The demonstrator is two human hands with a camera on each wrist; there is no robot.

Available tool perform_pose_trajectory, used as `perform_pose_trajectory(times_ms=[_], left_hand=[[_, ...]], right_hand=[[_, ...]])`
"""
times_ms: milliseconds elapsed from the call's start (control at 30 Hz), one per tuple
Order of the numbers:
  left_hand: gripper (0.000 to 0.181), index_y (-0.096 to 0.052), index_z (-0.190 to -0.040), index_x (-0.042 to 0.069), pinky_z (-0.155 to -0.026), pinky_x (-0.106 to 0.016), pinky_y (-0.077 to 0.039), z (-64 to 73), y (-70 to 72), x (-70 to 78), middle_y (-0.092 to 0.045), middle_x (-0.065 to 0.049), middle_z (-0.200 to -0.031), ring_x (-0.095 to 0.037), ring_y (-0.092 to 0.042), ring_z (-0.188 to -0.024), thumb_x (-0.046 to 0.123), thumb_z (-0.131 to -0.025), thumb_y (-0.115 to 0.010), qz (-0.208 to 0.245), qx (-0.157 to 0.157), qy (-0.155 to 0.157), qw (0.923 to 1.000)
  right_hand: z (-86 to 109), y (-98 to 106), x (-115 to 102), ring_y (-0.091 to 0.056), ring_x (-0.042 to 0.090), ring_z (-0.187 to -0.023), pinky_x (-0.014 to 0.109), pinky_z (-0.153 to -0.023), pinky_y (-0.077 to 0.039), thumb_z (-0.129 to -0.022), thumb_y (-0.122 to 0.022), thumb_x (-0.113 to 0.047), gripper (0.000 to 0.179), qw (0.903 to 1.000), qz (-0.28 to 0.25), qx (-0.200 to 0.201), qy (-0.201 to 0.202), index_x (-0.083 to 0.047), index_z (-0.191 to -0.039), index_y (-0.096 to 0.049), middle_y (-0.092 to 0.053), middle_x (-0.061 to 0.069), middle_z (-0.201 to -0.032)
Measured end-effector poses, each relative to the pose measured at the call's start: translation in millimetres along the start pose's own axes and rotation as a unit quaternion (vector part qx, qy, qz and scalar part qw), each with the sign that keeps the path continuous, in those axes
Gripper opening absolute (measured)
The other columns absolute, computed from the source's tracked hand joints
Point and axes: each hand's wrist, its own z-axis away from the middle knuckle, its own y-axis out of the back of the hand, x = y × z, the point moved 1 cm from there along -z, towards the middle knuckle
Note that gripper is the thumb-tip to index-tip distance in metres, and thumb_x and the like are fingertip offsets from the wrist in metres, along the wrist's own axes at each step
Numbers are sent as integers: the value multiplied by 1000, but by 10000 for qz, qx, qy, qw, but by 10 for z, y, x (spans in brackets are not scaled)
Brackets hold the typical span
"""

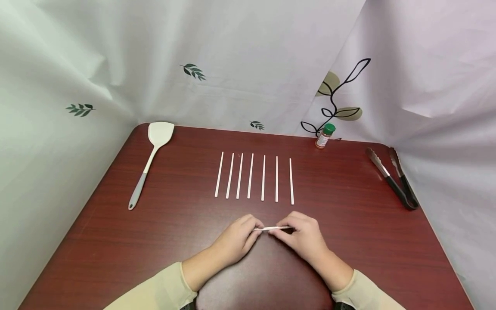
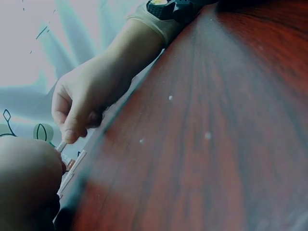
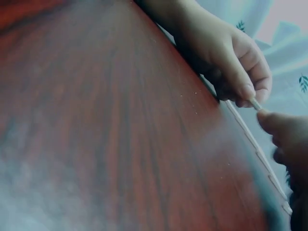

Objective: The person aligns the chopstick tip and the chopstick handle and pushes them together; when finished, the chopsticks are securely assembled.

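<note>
In the head view my left hand and right hand meet near the front middle of the table. They pinch a thin white stick between thumbs and fingers, one hand toward each end. It lies roughly level, and its ends are hidden by the fingers. The right wrist view shows a short piece of the stick between the two sets of fingertips. Beyond the hands, several similar white sticks lie side by side in a row, spaced apart, pointing away from me.
A white spatula with a grey handle lies at the left. Toward the back right stands a spice bottle with a green cap. Black-handled metal tongs lie spread at the right edge. White printed curtains surround the dark red table.
</note>
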Motion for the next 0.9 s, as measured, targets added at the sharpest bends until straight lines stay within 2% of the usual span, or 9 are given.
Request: perform_pose_trajectory(times_ms=[133, 300, 400, 500, 600, 667, 733, 767, 900], left_hand=[[10, -70, -114, 11, -90, -35, -56, 4, 2, -2, -69, 3, -107, -13, -67, -101, 10, -105, -66, 60, 174, 64, 9998], [19, -70, -124, 12, -93, -38, -55, 6, -1, 5, -72, 2, -113, -13, -68, -106, 11, -106, -64, -51, 40, -183, 9998], [26, -68, -130, 13, -93, -39, -55, 9, 9, 9, -73, 2, -118, -13, -69, -111, 11, -104, -64, -154, -94, -441, 9989], [32, -67, -134, 13, -97, -39, -54, 12, 18, 10, -72, 1, -122, -14, -68, -115, 12, -102, -67, -132, -248, -790, 9965], [37, -68, -135, 12, -103, -38, -51, 10, 15, 11, -72, 2, -126, -13, -67, -119, 13, -98, -72, -6, -443, -1195, 9918], [37, -70, -133, 12, -105, -36, -49, 0, 7, 14, -72, 3, -127, -12, -66, -119, 14, -96, -75, 54, -551, -1371, 9890], [37, -71, -130, 13, -106, -34, -48, -19, -8, 16, -73, 4, -127, -11, -66, -118, 15, -94, -78, 36, -589, -1482, 9872], [36, -72, -129, 13, -107, -33, -48, -31, -17, 19, -74, 5, -126, -11, -66, -118, 16, -94, -79, 11, -590, -1518, 9867], [35, -74, -124, 15, -101, -32, -50, -87, -69, 48, -75, 6, -120, -11, -67, -111, 25, -92, -85, -172, -524, -1679, 9843]], right_hand=[[-11, 57, 37, -57, 8, -64, 16, -59, -45, -66, -102, -15, 30, 9956, 274, 452, -778, -19, -83, -78, -62, -9, -74], [12, 80, 86, -63, 7, -64, 16, -58, -50, -75, -95, 2, 29, 9798, -850, 551, -1723, -6, -97, -78, -71, 2, -76], [13, 84, 102, -67, 9, -70, 18, -61, -54, -78, -88, 13, 37, 9572, -1755, 652, -2208, 8, -111, -71, -73, 13, -84], [-10, 95, 122, -71, 11, -76, 20, -67, -57, -80, -81, 20, 54, 9263, -2505, 855, -2681, 17, -127, -56, -71, 17, -89], [-40, 109, 158, -71, 11, -76, 21, -68, -58, -83, -76, 22, 62, 8979, -2925, 1117, -3093, 15, -136, -44, -71, 10, -88], [-52, 118, 184, -70, 10, -74, 20, -67, -56, -84, -74, 23, 63, 8875, -3028, 1215, -3255, 12, -137, -42, -70, 6, -86], [-62, 123, 201, -69, 9, -72, 19, -66, -55, -85, -73, 22, 60, 8859, -3041, 1230, -3280, 10, -135, -42, -70, 5, -85], [-67, 126, 208, -68, 9, -71, 19, -65, -54, -85, -74, 22, 60, 8913, -2958, 1193, -3222, 10, -135, -43, -70, 5, -84], [-87, 144, 252, -64, 10, -70, 18, -64, -52, -84, -80, 16, 58, 9428, -1946, 882, -2557, 11, -134, -51, -70, 7, -83]])
